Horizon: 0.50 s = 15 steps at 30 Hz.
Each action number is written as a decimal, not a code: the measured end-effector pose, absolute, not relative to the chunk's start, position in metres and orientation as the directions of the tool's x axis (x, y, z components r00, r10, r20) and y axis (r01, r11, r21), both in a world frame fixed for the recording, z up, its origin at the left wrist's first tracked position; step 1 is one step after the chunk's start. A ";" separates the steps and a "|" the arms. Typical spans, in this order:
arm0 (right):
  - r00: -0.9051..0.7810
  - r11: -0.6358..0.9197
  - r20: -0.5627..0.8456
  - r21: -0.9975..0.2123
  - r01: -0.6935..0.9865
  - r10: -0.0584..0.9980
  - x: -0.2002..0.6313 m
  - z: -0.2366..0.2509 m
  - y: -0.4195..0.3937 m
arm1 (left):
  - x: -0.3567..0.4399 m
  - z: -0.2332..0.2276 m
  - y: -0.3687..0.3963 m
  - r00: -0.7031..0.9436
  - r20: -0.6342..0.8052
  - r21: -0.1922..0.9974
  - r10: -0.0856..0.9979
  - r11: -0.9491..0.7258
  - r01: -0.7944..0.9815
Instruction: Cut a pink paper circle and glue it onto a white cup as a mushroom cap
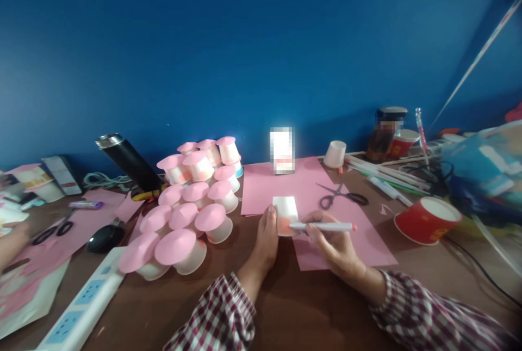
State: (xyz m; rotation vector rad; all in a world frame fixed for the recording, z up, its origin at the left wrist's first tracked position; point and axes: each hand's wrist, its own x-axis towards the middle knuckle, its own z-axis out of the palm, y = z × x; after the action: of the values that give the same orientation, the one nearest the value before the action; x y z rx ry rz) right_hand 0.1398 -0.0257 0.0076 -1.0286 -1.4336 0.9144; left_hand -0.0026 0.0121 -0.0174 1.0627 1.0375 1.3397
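My left hand (267, 239) is closed round the left side of an upside-down white paper cup (286, 210), whose lower part is coloured orange. In my right hand (332, 245) is a white marker pen (326, 226) with a reddish end, lying nearly level. Its tip touches or nearly touches the orange area of the cup. Sheets of pink paper (269, 190) lie behind and under the hands. On them, right of the cup, rest black-handled scissors (340, 194), blades apart. To the left stand several white cups with pink paper cone tops (181, 246).
A white power strip (84, 299), a black mouse (105, 238) and a leaning black flask (129, 161) are on the left, with another person's hand (14, 239) at the edge. A red paper cup (426, 221), a white cup (335, 154) and several pens lie right.
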 end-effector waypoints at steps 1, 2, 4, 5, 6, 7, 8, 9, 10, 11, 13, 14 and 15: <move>-0.031 0.324 0.322 -0.940 0.105 0.946 0.140 0.007 -0.025 | -0.003 -0.018 0.012 -0.004 0.038 0.974 0.999 -0.038 -0.221; -0.044 0.321 0.318 -0.941 0.106 0.947 0.140 0.007 -0.025 | -0.003 -0.018 0.012 -0.003 0.034 0.975 0.999 -0.034 -0.219; -0.081 0.316 0.308 -0.943 0.108 0.948 0.140 0.007 -0.025 | -0.003 -0.020 0.012 -0.033 0.008 0.978 0.999 -0.015 -0.206; -0.091 0.319 0.310 -0.942 0.109 0.946 0.140 0.007 -0.026 | -0.003 -0.021 0.012 -0.050 -0.002 0.980 0.999 -0.008 -0.201; -0.088 0.327 0.318 -0.939 0.110 0.944 0.140 0.006 -0.026 | -0.003 -0.021 0.012 -0.061 -0.008 0.980 0.998 -0.004 -0.199; -0.073 0.337 0.330 -0.934 0.114 0.941 0.141 0.006 -0.026 | -0.003 -0.021 0.012 -0.067 -0.010 0.980 0.998 -0.004 -0.201; -0.050 0.347 0.344 -0.930 0.121 0.938 0.141 0.006 -0.026 | -0.003 -0.020 0.012 -0.061 -0.005 0.979 0.998 -0.007 -0.205; -0.023 0.357 0.357 -0.925 0.127 0.934 0.141 0.005 -0.026 | -0.003 -0.019 0.012 -0.049 0.001 0.977 0.999 -0.011 -0.211; -0.002 0.364 0.367 -0.922 0.132 0.930 0.141 0.004 -0.026 | -0.003 -0.018 0.011 -0.035 0.005 0.977 0.999 -0.012 -0.215; 0.011 0.367 0.372 -0.920 0.136 0.928 0.141 0.004 -0.026 | -0.003 -0.015 0.010 -0.023 0.009 0.977 1.000 -0.013 -0.211; 0.019 0.365 0.370 -0.921 0.136 0.929 0.141 0.002 -0.025 | -0.003 -0.011 0.009 0.001 0.024 0.981 1.000 -0.023 -0.191; 0.021 0.364 0.369 -0.922 0.133 0.929 0.141 0.002 -0.024 | -0.003 -0.009 0.008 0.006 0.030 0.983 1.000 -0.028 -0.179; 0.022 0.362 0.368 -0.923 0.130 0.929 0.141 0.002 -0.024 | -0.003 -0.008 0.008 0.004 0.034 0.985 0.999 -0.033 -0.167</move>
State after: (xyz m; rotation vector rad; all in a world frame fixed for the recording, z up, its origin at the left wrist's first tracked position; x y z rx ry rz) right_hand 0.1410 -0.0239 0.0016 -1.0341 -1.4183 0.8341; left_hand -0.0030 0.0077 -0.0075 1.1118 1.0639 1.3034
